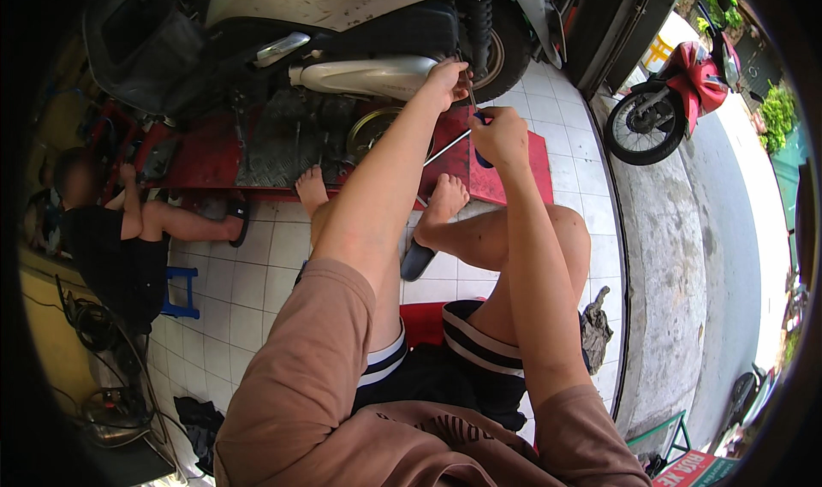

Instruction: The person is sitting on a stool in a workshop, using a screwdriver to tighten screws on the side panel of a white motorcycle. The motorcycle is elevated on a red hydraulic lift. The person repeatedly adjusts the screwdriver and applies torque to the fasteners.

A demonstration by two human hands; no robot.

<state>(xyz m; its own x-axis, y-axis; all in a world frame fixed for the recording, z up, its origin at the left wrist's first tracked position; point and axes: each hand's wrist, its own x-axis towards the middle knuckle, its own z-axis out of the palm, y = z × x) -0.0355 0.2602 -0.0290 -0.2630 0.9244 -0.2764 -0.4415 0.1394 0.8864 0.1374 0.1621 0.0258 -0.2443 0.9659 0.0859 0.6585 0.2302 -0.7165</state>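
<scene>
A scooter (pixel 342 8) with a pale body stands across the top of the head view, its rear wheel (pixel 505 50) and black shock absorber (pixel 478 38) to the right. My left hand (pixel 448 85) is at the rear end of its silver exhaust cover (pixel 368 78), fingers curled closed. What they grip, if anything, is hidden. Just right of it, my right hand (pixel 505 136) is wrapped round a screwdriver (pixel 482 155) by its dark blue handle. The thin metal shaft points up beside my left fingertips; its tip is hard to make out against the scooter.
Beneath the scooter lies a red lift platform (pixel 535 166), with a round brass-coloured tray (pixel 364 136) on it. At left another person (pixel 111 230) sits by a blue stool (pixel 181 292). A dark rag (pixel 596 329) lies right of my knee. Outside stands a red motorbike (pixel 685 85).
</scene>
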